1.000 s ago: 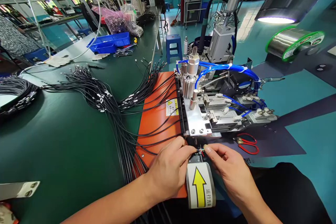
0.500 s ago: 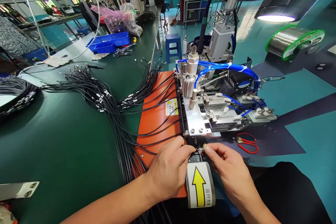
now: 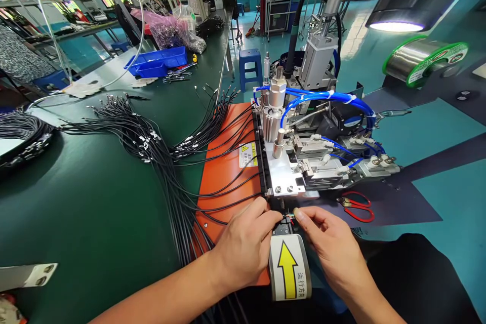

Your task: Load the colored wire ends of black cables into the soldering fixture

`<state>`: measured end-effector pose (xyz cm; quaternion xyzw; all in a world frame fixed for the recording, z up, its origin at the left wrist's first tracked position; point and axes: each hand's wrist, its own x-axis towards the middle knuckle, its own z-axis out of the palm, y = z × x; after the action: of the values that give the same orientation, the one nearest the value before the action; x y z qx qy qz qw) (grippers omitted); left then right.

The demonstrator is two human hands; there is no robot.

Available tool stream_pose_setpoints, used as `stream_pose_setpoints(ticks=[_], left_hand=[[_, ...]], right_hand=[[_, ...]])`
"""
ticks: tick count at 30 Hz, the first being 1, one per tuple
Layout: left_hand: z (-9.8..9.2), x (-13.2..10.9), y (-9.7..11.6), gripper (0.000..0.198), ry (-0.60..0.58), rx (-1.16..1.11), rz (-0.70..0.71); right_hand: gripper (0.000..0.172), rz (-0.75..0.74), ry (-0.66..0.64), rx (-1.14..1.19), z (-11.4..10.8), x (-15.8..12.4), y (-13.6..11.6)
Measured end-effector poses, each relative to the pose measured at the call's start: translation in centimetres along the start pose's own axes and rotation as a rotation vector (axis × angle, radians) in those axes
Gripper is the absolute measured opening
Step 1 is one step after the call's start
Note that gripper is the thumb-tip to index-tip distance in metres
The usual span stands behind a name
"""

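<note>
At the front end of the machine (image 3: 283,167), my left hand (image 3: 248,243) pinches a black cable close to its stripped end. My right hand (image 3: 328,235) pinches the thin coloured wires (image 3: 291,216) at that end between thumb and forefinger. Both sets of fingertips meet over a small black fixture (image 3: 281,228), and the fingers partly hide the wire tips. Just below is a plate with a yellow arrow (image 3: 287,271). Several black cables (image 3: 228,192) run from the machine's edge across an orange panel (image 3: 220,162).
A thick bundle of black cables (image 3: 167,177) lies on the green table (image 3: 94,212). Red-handled cutters (image 3: 357,206) rest right of the machine. Beyond them hangs a solder spool (image 3: 425,61) under a lamp (image 3: 410,0). Blue bins (image 3: 159,61) stand farther back; a person sits behind them.
Almost nothing differs. Both hands keep the same pinch at the fixture, and the view has shifted very slightly.
</note>
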<state>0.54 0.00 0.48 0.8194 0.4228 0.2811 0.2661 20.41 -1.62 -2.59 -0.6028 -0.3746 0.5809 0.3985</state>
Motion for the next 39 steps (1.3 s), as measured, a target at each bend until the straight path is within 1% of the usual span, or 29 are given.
stream_pose_setpoints(ticks=[10, 17, 22, 24, 27, 30, 34, 39], left_hand=[[0.1, 0.4, -0.1, 0.025, 0.001, -0.007, 0.030], [0.3, 0.4, -0.2, 0.022, 0.016, 0.087, 0.103], [0.3, 0.4, -0.3, 0.021, 0.000, 0.079, 0.105], [0.2, 0.4, -0.3, 0.020, 0.002, 0.080, 0.110], [0.3, 0.4, -0.4, 0.018, 0.004, 0.097, 0.117], [0.3, 0.4, -0.5, 0.018, 0.005, 0.106, 0.122], [0.2, 0.4, -0.5, 0.020, 0.013, 0.099, 0.140], [0.2, 0.4, -0.6, 0.019, 0.018, 0.096, 0.151]], right_hand=[[0.048, -0.007, 0.000, -0.054, 0.4, -0.3, 0.3], [0.049, -0.022, 0.009, -0.070, 1.0, -0.1, 0.2], [0.054, 0.002, 0.025, -0.072, 0.6, -0.6, -0.3], [0.052, 0.014, 0.030, -0.078, 0.2, -1.1, -0.6], [0.048, 0.032, -0.015, -0.098, -0.1, -1.7, -1.0], [0.048, 0.052, -0.044, -0.149, -0.1, -1.8, -1.0], [0.047, 0.034, 0.001, -0.242, 0.0, -1.4, -0.8], [0.036, -0.075, 0.079, -0.406, 0.1, -1.7, -1.3]])
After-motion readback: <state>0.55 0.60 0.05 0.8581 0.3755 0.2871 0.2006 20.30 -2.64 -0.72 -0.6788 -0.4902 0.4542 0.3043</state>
